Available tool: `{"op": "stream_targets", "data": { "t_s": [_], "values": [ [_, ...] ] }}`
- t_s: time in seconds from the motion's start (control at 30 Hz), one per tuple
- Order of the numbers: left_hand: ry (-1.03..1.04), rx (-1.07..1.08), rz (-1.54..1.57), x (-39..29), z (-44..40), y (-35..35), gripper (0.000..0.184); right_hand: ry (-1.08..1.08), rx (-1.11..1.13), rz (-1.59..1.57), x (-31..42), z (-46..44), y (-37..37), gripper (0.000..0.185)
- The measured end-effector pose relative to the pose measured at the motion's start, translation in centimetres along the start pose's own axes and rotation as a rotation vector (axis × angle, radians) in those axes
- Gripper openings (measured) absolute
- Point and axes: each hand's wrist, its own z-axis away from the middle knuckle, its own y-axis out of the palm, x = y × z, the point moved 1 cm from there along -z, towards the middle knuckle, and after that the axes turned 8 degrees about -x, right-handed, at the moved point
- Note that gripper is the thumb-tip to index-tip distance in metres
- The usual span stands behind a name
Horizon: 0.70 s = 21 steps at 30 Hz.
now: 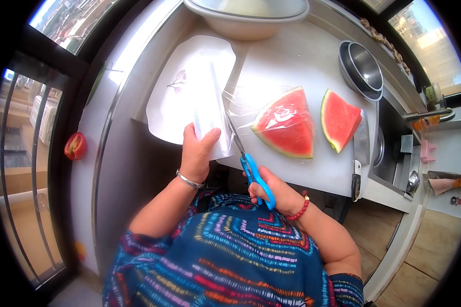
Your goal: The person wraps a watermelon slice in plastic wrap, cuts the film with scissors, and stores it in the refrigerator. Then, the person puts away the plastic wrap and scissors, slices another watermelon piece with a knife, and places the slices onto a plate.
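My left hand is closed around the lower end of a roll of plastic wrap, thumb on top. The roll lies partly over a white tray. In my right hand are scissors with blue handles, their blades pointing up along the roll's right side, at the clear film. That film stretches from the roll to a watermelon wedge and covers it. A second, smaller watermelon piece sits to the right, with no film visible on it.
A knife with a black-and-white handle lies at the counter's right, beside the sink. Nested metal bowls stand at the back right, and a large basin at the back. A cut tomato-like piece rests on the left ledge.
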Motion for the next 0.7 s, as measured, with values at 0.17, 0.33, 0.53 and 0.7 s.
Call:
{"op": "stream_targets", "data": {
  "t_s": [0.17,0.33,0.53,0.7],
  "values": [
    [0.005,0.04,-0.077,0.2,0.9,0.8,0.066,-0.058,0.002,-0.142,-0.1,-1.1,-0.4,0.047],
    [-0.008,0.043,-0.015,0.2,0.6,0.6,0.066,-0.082,0.059,-0.15,0.9,-1.3,-0.6,0.046],
    [-0.025,0.077,-0.005,0.5,1.6,0.6,0.064,-0.047,0.077,-0.223,1.4,-2.7,-0.7,0.044],
    [-0.02,0.125,0.077,0.2,1.8,0.0,0.06,-0.056,0.054,-0.255,1.6,-3.9,0.1,0.048]
  ]
}}
